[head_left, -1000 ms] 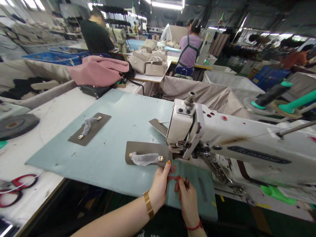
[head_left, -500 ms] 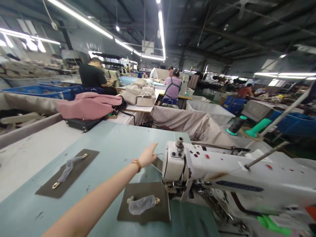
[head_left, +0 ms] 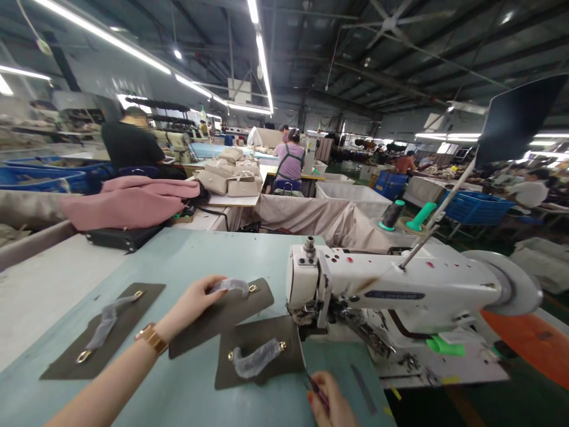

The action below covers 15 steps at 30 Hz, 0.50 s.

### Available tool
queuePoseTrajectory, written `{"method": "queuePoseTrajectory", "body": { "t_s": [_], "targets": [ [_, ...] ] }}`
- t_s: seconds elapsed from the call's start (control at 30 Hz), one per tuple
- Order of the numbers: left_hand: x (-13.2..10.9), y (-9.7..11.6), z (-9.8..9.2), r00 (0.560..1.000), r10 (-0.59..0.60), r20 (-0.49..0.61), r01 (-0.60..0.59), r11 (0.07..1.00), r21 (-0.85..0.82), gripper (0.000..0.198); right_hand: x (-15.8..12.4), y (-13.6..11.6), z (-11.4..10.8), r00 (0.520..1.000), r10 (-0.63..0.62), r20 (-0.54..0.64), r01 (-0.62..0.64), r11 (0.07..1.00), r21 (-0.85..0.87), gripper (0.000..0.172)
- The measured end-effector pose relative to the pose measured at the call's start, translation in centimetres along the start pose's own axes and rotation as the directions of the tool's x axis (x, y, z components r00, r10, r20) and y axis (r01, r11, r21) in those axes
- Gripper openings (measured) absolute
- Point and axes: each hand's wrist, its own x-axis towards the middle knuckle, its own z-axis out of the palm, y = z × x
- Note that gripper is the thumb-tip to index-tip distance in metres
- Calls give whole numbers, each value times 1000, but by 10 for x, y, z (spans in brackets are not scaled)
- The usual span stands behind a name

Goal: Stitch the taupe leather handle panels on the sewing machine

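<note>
My left hand (head_left: 191, 299) lies on a dark taupe leather panel (head_left: 222, 317), its fingers gripping the panel near a strip wrapped in clear plastic (head_left: 230, 286). A second panel (head_left: 260, 356) with a gold fitting and wrapped strip (head_left: 256, 359) lies just in front of the sewing machine's head (head_left: 304, 279). My right hand (head_left: 331, 402), cut off by the lower frame edge, pinches small dark snips (head_left: 315, 384) near that panel's corner. A third panel (head_left: 104, 332) rests farther left, apart from my hands.
All of this lies on a pale blue-green board (head_left: 186, 252). The white sewing machine (head_left: 400, 290) fills the right side. Beyond stand a pink fabric bundle (head_left: 128, 203), beige handbags (head_left: 242, 187), a seated co-worker in an apron (head_left: 290, 161), and another co-worker in black (head_left: 128, 142).
My view has tilted up and widened. My left arm, stretched toward the back of the machine before, has come back left with a leather panel under the hand. My right hand has reappeared at the bottom edge.
</note>
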Motion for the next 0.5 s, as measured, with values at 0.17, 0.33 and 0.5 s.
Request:
{"method": "queuePoseTrajectory", "body": {
  "t_s": [0.17,0.33,0.5],
  "targets": [
    [-78,14,0,999,-36,29,37,999,-30,42,51,-70,23,986,-160,41,159,852,-498,16],
    [-100,15,11,996,-76,47,77,997,-22,38,87,-101,50,982,-190,19,158,751,-641,7],
    [-100,-4,-10,997,82,1,-76,921,381,27,75,-90,38,981,-190,47,177,754,-632,11]
  ]
}}
